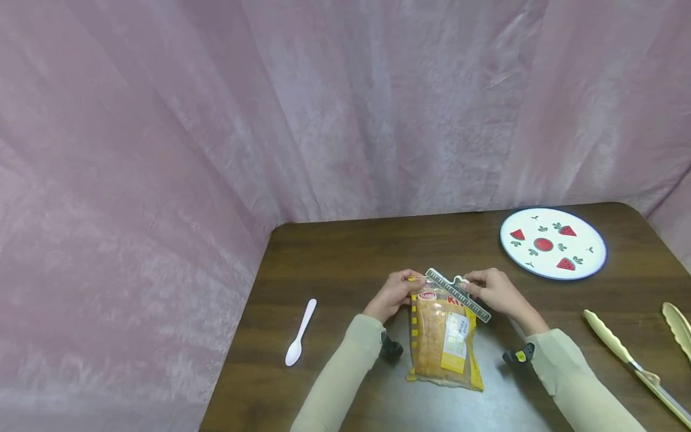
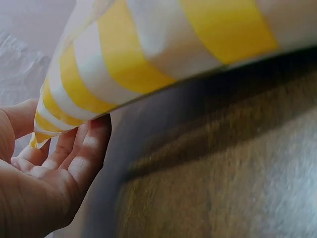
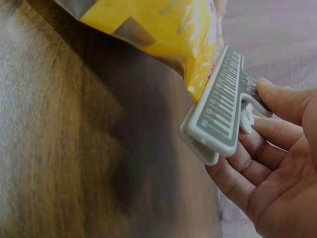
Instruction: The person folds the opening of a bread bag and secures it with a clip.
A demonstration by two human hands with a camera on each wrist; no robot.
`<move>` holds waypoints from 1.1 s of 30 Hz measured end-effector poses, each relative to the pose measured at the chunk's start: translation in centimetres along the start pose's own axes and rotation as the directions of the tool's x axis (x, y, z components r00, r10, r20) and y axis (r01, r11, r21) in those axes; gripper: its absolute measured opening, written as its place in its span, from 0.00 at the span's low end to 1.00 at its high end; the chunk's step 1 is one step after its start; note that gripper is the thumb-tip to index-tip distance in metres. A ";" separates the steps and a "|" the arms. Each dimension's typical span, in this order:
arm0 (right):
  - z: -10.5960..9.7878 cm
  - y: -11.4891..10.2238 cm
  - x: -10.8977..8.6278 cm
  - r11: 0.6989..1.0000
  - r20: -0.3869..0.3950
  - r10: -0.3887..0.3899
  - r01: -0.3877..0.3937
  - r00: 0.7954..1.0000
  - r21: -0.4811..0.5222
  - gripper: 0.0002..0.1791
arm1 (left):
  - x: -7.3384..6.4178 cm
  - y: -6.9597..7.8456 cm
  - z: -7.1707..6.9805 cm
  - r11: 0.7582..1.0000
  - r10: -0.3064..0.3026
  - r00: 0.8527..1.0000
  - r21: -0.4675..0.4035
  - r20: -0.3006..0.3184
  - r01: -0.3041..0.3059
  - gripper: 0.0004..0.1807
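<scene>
A clear and yellow bread bag (image 1: 432, 336) with a loaf inside is in the middle of the head view. My left hand (image 1: 396, 294) pinches its top left corner between thumb and fingers; in the left wrist view the yellow-striped side (image 2: 131, 54) slopes down to that grip. With thumb and fingers, my right hand (image 1: 493, 292) holds the handle of a long grey and white bag clip (image 1: 459, 294). The clip lies slantwise over the bag's top edge. In the right wrist view its long jaws stand at the yellow corner, their near end past the bag.
To the left on the brown wooden table (image 1: 335, 258) lies a white plastic spoon (image 1: 300, 333). A white plate (image 1: 553, 243) with watermelon prints stands at the back right, and beige-tipped tongs (image 1: 621, 350) lie at the right edge. Pink curtains (image 1: 378, 108) hang behind the table.
</scene>
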State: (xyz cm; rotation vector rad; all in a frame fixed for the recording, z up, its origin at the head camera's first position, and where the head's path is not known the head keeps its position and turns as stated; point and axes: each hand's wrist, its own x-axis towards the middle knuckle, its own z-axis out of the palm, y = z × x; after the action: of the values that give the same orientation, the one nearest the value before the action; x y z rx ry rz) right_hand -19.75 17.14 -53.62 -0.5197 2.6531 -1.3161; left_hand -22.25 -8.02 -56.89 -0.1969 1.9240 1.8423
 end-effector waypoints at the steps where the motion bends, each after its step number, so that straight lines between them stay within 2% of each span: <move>1: 0.1 0.1 -0.1 1.000 -0.007 0.002 -0.002 1.000 0.006 0.15 | 0.0 -0.1 0.1 1.000 0.002 1.000 0.007 -0.011 -0.002 0.05; 4: 0.3 0.2 -0.3 1.000 -0.033 0.014 -0.013 0.999 0.028 0.15 | 0.2 -0.4 0.1 0.999 0.034 0.999 0.040 -0.030 -0.033 0.05; 8: 0.7 0.5 0.0 0.995 -0.054 0.073 -0.069 0.996 0.076 0.16 | 0.3 -0.6 -0.1 0.979 0.139 0.988 0.159 -0.066 -0.127 0.04; 11: 1.1 0.8 0.2 0.986 -0.052 0.130 -0.123 0.990 0.116 0.15 | 0.3 -0.7 -0.2 0.947 0.213 0.973 0.264 -0.093 -0.182 0.03; 14: 1.3 1.1 0.2 0.982 -0.047 0.148 -0.141 0.988 0.124 0.11 | 0.3 -0.7 -0.3 0.923 0.250 0.962 0.326 -0.108 -0.203 0.03; 19: 1.3 1.3 0.2 0.989 -0.054 0.117 -0.111 0.992 0.095 0.06 | 0.3 -0.4 -0.5 0.879 0.299 0.945 0.424 -0.134 -0.218 0.04; 22: 1.3 1.5 0.4 0.993 -0.076 0.098 -0.093 0.992 0.074 0.06 | 0.3 -0.1 -0.7 0.841 0.334 0.934 0.488 -0.128 -0.234 0.05; 25: 1.4 1.8 0.6 0.995 -0.091 0.088 -0.084 0.992 0.051 0.05 | 0.5 0.0 -0.9 0.816 0.350 0.929 0.527 -0.121 -0.238 0.06; 28: 1.5 2.0 0.8 0.994 -0.094 0.101 -0.097 0.990 0.040 0.05 | 0.5 0.0 -1.1 0.808 0.345 0.930 0.543 -0.124 -0.228 0.06; 33: 1.5 2.1 0.7 0.989 -0.066 0.142 -0.140 0.988 0.038 0.04 | 0.5 0.0 -1.2 0.826 0.301 0.944 0.531 -0.135 -0.188 0.06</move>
State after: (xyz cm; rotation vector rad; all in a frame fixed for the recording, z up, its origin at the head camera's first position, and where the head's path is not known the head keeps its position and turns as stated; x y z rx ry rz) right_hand -20.53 16.90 -56.22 -0.2812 2.6614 -1.3566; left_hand -22.99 -9.04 -57.16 0.0364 2.6250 1.4175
